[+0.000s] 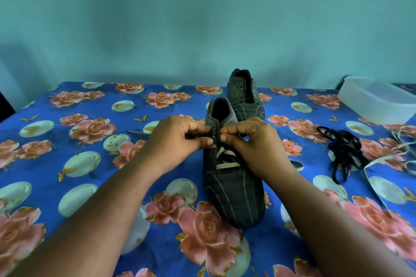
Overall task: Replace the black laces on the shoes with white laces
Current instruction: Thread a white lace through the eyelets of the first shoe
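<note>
The near shoe [233, 177] sits toe toward the person on the flowered tabletop [90, 164], white lace [226, 165] crossed through its lower eyelets. Both forearms reach in from below and meet at its upper eyelets. The left hand [177, 139] pinches the eyelet edge between thumb and forefinger; the right hand [252, 141] pinches the lace end just beside it. The second shoe [244, 94] stands behind, unlaced. Black laces [342, 150] lie heaped to the right.

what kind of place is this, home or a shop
Probably a home room: a floral cloth covers the table, a plain teal wall stands behind, and a plastic tub sits at the side.
</note>
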The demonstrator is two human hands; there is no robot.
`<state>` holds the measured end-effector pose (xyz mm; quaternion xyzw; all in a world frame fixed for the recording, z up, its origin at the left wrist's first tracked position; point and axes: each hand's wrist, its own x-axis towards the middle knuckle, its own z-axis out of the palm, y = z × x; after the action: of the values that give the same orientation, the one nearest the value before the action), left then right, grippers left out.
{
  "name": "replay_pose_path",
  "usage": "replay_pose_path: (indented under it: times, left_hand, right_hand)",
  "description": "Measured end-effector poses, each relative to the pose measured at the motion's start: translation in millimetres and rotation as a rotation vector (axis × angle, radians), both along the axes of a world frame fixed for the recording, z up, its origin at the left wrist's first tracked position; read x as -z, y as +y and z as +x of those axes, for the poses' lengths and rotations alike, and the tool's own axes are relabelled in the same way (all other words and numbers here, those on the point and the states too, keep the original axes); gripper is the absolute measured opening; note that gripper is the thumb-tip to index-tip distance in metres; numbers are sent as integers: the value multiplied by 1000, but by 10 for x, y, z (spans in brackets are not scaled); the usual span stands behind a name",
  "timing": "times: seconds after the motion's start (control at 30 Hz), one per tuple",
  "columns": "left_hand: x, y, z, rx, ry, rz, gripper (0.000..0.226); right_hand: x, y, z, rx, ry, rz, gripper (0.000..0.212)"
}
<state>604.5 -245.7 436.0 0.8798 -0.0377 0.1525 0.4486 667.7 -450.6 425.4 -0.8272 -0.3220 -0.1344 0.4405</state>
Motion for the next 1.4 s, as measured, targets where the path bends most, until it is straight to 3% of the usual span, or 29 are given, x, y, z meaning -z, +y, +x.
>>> replay_pose_path:
  times: [0.23, 0.33, 0.47, 0.6, 0.7, 0.8, 0.93, 1.03, 1.17, 1.23, 1.3, 1.4]
  left_hand:
    - [18, -30, -29, -8, -151, 117, 9]
    - [11, -20, -33, 26, -152, 151, 7]
    - [-27, 6, -36, 14, -9, -28, 9]
    - [-71, 79, -36, -38, 136, -279, 9]
    - [-53, 200, 14, -152, 142, -408, 14]
    - [-20, 396, 101, -409, 81, -453, 19]
    - [45, 627, 144, -676, -21, -286, 15]
    - [52, 525, 143, -533, -46, -115, 20]
    - [41, 254, 104, -97, -142, 65, 15]
    - [96, 202, 101, 65, -84, 102, 29]
    - [127, 168, 104, 119, -7, 113, 41]
    - [128, 121, 100, 108, 31, 51, 32]
  right_hand:
    - [-1, -25, 28, -78, 55, 101, 12]
    - [11, -40, 67, -30, -68, 41, 12]
    - [30, -77, 146, 48, -40, -99, 37]
    - [56, -128, 182, 32, -26, -128, 34]
    - [61, -147, 190, 11, 1, -107, 34]
    - [68, -157, 179, 11, 24, -103, 35]
    - [61, -158, 177, 10, 46, -99, 36]
    - [67, -152, 176, 8, 50, -97, 36]
    - [84, -143, 181, 6, 53, -77, 36]
    - [86, -139, 182, 4, 49, -75, 36]
    - [86, -131, 178, 4, 43, -75, 36]
    - [84, -132, 175, 4, 42, -68, 37]
